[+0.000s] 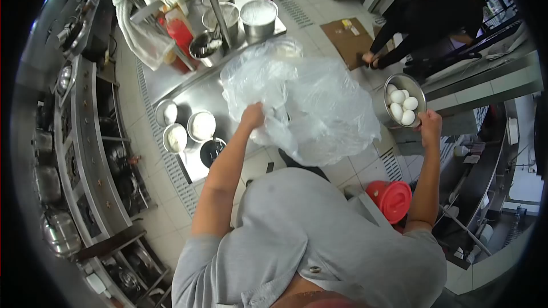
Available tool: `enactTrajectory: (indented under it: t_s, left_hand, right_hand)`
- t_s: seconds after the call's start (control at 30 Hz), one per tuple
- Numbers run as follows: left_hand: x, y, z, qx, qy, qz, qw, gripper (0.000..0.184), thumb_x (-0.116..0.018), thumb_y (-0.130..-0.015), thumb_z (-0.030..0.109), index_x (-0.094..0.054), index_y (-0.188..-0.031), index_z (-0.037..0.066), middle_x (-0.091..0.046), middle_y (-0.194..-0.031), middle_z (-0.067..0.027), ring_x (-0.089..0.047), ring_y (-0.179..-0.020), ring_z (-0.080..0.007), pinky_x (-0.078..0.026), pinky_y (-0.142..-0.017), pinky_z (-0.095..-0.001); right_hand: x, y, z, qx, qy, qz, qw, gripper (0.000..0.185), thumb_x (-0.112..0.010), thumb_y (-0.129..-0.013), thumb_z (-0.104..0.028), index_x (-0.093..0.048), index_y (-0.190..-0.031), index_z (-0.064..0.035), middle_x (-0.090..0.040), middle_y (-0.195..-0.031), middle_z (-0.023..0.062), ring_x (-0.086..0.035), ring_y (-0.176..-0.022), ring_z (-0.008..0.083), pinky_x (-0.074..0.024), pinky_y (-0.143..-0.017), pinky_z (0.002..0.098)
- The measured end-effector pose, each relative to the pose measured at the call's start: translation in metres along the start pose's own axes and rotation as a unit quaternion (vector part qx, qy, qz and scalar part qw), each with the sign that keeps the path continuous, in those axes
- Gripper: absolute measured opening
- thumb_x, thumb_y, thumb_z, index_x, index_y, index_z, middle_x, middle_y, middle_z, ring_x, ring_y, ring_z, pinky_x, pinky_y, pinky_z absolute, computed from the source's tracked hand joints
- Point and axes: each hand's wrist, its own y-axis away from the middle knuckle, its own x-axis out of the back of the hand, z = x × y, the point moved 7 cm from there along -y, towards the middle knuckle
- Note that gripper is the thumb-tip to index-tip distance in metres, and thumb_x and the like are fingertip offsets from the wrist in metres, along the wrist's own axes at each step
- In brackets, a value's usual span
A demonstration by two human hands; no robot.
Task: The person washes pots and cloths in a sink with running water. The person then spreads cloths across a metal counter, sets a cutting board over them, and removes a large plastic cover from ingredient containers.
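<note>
My left hand (252, 116) is closed on the gathered edge of a large clear plastic bag (331, 102), which billows out over the steel counter and past its right end. Off to the right, my right hand (430, 123) grips the rim of a metal bowl (423, 92). Several white eggs (398, 96) lie in that bowl, which is held up in the air. To the left of the bag, small metal bowls of white contents (202, 125) stand on the counter, beside a dark container (212, 152).
Metal pots (258, 20), a red bottle (180, 34) and a white cloth (142, 40) are at the counter's back. A red lidded bucket (394, 201) stands on the floor at my right. Another person (439, 17) is beyond, near cardboard (346, 43). Stoves (74, 154) line the left.
</note>
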Motion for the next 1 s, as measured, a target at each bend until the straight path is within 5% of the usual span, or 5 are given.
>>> enactTrajectory:
  t_s: [0.3,0.43,0.6,0.7,1.0]
  left_hand:
    - [0.128,0.023,-0.013,-0.079,0.115,0.170,0.975,0.031,-0.054,-0.079,0.003,-0.064,-0.107,-0.005,-0.068,-0.095,-0.0282,-0.066,-0.092,-0.0433,-0.051,-0.086,-0.0456]
    - [0.218,0.056,-0.064,-0.040,0.144,0.177,0.973,0.043,-0.056,-0.092,0.003,-0.051,-0.135,-0.001,-0.054,-0.137,-0.0189,-0.050,-0.130,-0.0311,-0.038,-0.110,-0.0405]
    - [0.318,0.089,-0.089,-0.045,0.378,0.132,0.915,0.041,-0.060,-0.093,0.006,-0.051,-0.131,-0.002,-0.064,-0.117,-0.0127,-0.065,-0.102,-0.0199,-0.056,-0.087,-0.0370]
    - [0.323,0.077,-0.135,0.051,0.624,0.104,0.773,0.043,-0.062,-0.093,0.013,-0.051,-0.133,0.002,-0.064,-0.118,-0.0100,-0.065,-0.104,-0.0218,-0.056,-0.088,-0.0379]
    - [0.324,0.082,-0.150,0.046,0.652,0.118,0.747,0.047,-0.060,-0.095,0.018,-0.047,-0.138,0.004,-0.060,-0.129,-0.0104,-0.062,-0.114,-0.0249,-0.053,-0.095,-0.0398]
  right_hand:
    - [-0.022,0.009,0.056,-0.064,-0.026,0.004,0.998,0.019,-0.059,-0.085,-0.013,-0.056,-0.070,-0.0005,-0.056,-0.063,0.0050,-0.054,-0.050,0.0125,-0.0495,-0.043,0.0289]
    - [-0.027,-0.002,0.066,-0.064,-0.001,0.016,0.998,0.022,-0.060,-0.083,-0.013,-0.056,-0.068,0.0019,-0.057,-0.061,0.0073,-0.056,-0.050,0.0143,-0.0472,-0.043,0.0307]
    - [-0.059,-0.008,0.065,-0.041,0.020,-0.008,0.999,0.024,-0.059,-0.083,-0.012,-0.054,-0.067,0.0039,-0.057,-0.063,0.0087,-0.059,-0.052,0.0149,-0.0522,-0.046,0.0324]
    - [-0.102,0.000,0.046,0.015,0.039,-0.055,0.998,0.026,-0.061,-0.082,-0.015,-0.053,-0.066,0.0035,-0.055,-0.062,0.0076,-0.058,-0.053,0.0144,-0.0529,-0.045,0.0330]
    - [-0.263,0.027,0.008,-0.039,-0.087,-0.164,0.982,0.022,-0.062,-0.083,-0.010,-0.052,-0.068,0.0031,-0.057,-0.064,0.0107,-0.061,-0.053,0.0185,-0.0568,-0.048,0.0346]
